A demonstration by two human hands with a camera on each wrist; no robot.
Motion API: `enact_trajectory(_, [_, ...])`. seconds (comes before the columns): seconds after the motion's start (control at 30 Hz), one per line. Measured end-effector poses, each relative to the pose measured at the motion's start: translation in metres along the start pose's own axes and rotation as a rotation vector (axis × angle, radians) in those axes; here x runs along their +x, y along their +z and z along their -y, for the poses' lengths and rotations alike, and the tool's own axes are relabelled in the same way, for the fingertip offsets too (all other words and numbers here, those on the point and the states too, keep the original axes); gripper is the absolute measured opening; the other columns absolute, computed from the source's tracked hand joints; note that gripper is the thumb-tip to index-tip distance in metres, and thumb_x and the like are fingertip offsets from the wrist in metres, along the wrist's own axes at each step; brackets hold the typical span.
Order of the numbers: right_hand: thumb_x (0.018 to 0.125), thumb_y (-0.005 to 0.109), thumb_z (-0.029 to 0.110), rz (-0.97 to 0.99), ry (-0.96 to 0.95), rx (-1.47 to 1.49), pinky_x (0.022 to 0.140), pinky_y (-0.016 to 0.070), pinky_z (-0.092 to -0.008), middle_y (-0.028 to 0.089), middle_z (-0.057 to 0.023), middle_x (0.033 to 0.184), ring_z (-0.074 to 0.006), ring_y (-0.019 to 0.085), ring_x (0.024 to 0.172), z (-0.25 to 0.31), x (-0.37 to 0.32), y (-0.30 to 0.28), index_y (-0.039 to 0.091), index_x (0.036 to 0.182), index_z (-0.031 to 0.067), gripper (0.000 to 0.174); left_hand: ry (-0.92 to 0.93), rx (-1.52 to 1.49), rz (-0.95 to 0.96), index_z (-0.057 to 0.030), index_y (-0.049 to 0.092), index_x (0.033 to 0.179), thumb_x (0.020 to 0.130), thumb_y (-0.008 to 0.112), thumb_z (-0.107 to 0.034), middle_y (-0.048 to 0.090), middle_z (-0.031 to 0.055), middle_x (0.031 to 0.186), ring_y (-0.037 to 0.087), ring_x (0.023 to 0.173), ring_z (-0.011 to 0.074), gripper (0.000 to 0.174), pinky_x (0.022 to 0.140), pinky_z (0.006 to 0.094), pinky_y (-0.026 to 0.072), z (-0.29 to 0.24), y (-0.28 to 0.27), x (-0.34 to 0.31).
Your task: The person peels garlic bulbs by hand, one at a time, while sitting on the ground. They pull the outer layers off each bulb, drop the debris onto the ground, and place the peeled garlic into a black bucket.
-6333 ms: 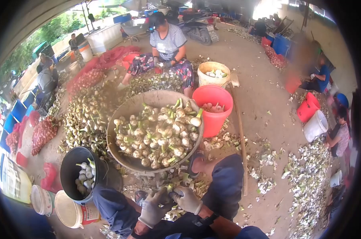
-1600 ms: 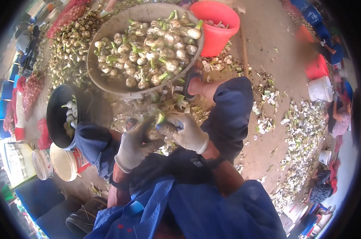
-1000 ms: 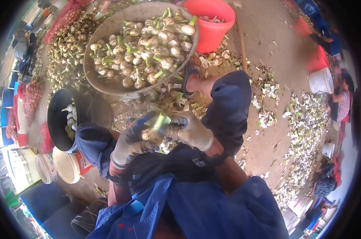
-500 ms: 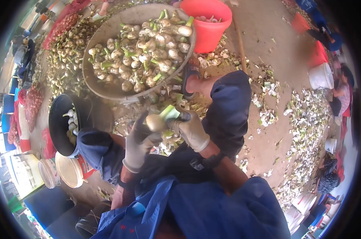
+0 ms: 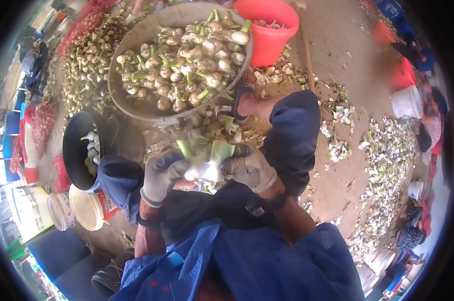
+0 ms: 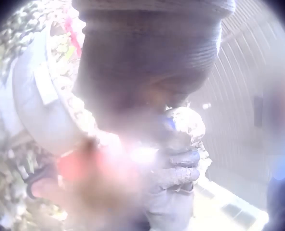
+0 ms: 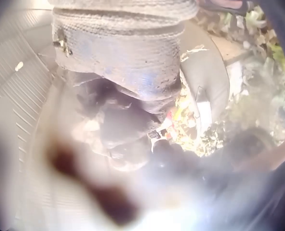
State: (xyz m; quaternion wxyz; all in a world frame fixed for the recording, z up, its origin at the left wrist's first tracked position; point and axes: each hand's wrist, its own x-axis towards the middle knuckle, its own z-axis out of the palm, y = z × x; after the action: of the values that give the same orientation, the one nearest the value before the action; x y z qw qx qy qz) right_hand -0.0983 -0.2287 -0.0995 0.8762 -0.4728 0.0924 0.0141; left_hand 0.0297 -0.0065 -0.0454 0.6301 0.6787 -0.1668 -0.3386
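Note:
In the head view, a garlic bulb (image 5: 199, 171) is between both gloved hands, blurred, with a green stem (image 5: 184, 149) standing up at its left. My left hand (image 5: 162, 174) grips the bulb from the left side. My right hand (image 5: 253, 169) pinches a strip of green-and-white outer skin (image 5: 221, 152), which spreads to the right of the bulb. In the left wrist view a whitish bulb part shows by the gloved fingers (image 6: 178, 175). The right wrist view has the right glove (image 7: 118, 72) large, with its fingertips blurred.
A wide round basin (image 5: 117, 95) heaped with untrimmed garlic stands ahead. A black bucket (image 5: 74, 165) with cleaned bulbs is by the left knee. A red bucket (image 5: 272, 42) stands beyond the basin, near a wooden pole (image 5: 307, 57). Peelings (image 5: 382, 175) litter the floor.
The head view has tilted down since the oldest frame. Half a second ago the bulb hung by its leaf from the right hand; now both hands hold it, and its skin spreads apart from the stem.

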Motion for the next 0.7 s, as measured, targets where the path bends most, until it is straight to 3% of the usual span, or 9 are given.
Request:
enact_trajectory(0.07, [0.089, 0.074, -0.001, 0.071, 0.027, 0.109, 0.083, 0.0557, -0.0275, 0.074, -0.0054, 0.105, -0.0104, 0.068, 0.092, 0.002, 0.004, 0.001, 0.068, 0.118, -0.0016, 0.029, -0.062, 0.080, 0.008, 0.0017, 0.072, 0.101, 0.092, 0.077, -0.037, 0.066, -0.0022, 0.082, 0.054, 0.069, 0.0045, 0.040, 0.062, 0.0206, 0.0424, -0.017, 0.011, 0.000])
enact_trajectory(0.13, [0.090, 0.073, -0.002, 0.140, 0.114, 0.326, 0.081, 0.0562, -0.0282, 0.075, -0.0058, 0.101, -0.0123, 0.069, 0.091, 0.013, 0.006, 0.011, 0.069, 0.116, -0.0016, 0.026, -0.107, -0.009, -0.095, 0.0022, 0.071, 0.095, 0.089, 0.078, -0.035, 0.066, -0.0009, 0.081, 0.056, 0.068, 0.0056, 0.039, 0.062, 0.0211, 0.0436, -0.018, 0.017, -0.002])
enact_trajectory(0.2, [0.092, 0.068, 0.000, 0.127, 0.045, 0.643, 0.078, 0.0610, -0.0366, 0.072, -0.0130, 0.109, -0.0223, 0.073, 0.093, 0.015, 0.000, 0.017, 0.067, 0.114, -0.0014, 0.022, -0.050, -0.099, -0.048, 0.0022, 0.069, 0.093, 0.088, 0.078, -0.031, 0.067, 0.0018, 0.080, 0.058, 0.065, 0.0090, 0.035, 0.062, 0.0230, 0.0467, -0.017, 0.012, -0.005])
enact_trajectory(0.27, [0.093, 0.068, 0.005, 0.074, 0.092, 0.526, 0.079, 0.0615, -0.0383, 0.073, -0.0147, 0.110, -0.0230, 0.073, 0.093, -0.005, -0.003, 0.009, 0.065, 0.115, 0.0007, 0.022, 0.005, -0.197, -0.039, 0.0014, 0.068, 0.097, 0.088, 0.076, -0.027, 0.067, 0.0050, 0.082, 0.059, 0.067, 0.0128, 0.031, 0.065, 0.0278, 0.0496, 0.014, 0.005, -0.007])
enact_trajectory(0.37, [0.093, 0.069, 0.015, 0.168, -0.026, 0.333, 0.084, 0.0600, -0.0377, 0.068, -0.0170, 0.120, -0.0250, 0.071, 0.103, -0.018, -0.012, 0.009, 0.058, 0.128, 0.0004, 0.039, -0.010, -0.818, -0.151, 0.0024, 0.064, 0.121, 0.089, 0.072, -0.029, 0.069, 0.0137, 0.112, 0.067, 0.094, 0.0221, 0.045, 0.081, 0.0364, 0.0572, 0.032, 0.008, -0.016])
enact_trajectory(0.5, [0.093, 0.071, 0.024, 0.284, -0.166, 0.138, 0.088, 0.0585, -0.0371, 0.064, -0.0193, 0.131, -0.0271, 0.069, 0.112, -0.029, -0.014, 0.020, 0.052, 0.141, 0.0001, 0.057, 0.074, -0.898, -0.296, 0.0019, 0.061, 0.126, 0.100, 0.064, -0.012, 0.069, 0.0125, 0.115, 0.069, 0.102, 0.0231, 0.030, 0.088, 0.0365, 0.0593, 0.045, 0.003, -0.023])
enact_trajectory(0.6, [0.103, 0.054, 0.027, 0.354, 0.102, 0.018, 0.093, 0.0571, -0.0353, 0.054, -0.0218, 0.142, -0.0280, 0.065, 0.117, -0.021, -0.022, 0.025, 0.043, 0.145, -0.0055, 0.054, 0.256, -0.620, -0.337, 0.0009, 0.061, 0.128, 0.098, 0.065, -0.005, 0.069, 0.0109, 0.118, 0.069, 0.103, 0.0218, 0.030, 0.088, 0.0347, 0.0592, 0.049, 0.005, -0.021])
enact_trajectory(0.67, [0.103, 0.054, 0.020, 0.327, 0.168, 0.043, 0.093, 0.0569, -0.0339, 0.058, -0.0207, 0.136, -0.0258, 0.066, 0.113, -0.005, -0.018, 0.038, 0.045, 0.142, -0.0067, 0.048, 0.284, -0.721, -0.295, 0.0004, 0.061, 0.126, 0.096, 0.067, -0.002, 0.068, 0.0105, 0.120, 0.069, 0.104, 0.0210, 0.031, 0.088, 0.0337, 0.0585, 0.053, 0.003, -0.020])
enact_trajectory(0.7, [0.094, 0.068, 0.015, 0.235, 0.048, -0.044, 0.086, 0.0560, -0.0304, 0.066, -0.0133, 0.119, -0.0184, 0.067, 0.101, 0.006, -0.019, 0.046, 0.057, 0.130, -0.0048, 0.043, 0.278, -0.497, -0.385, 0.0000, 0.062, 0.125, 0.095, 0.069, -0.004, 0.069, 0.0094, 0.118, 0.069, 0.102, 0.0206, 0.030, 0.087, 0.0332, 0.0579, 0.059, 0.003, -0.020])
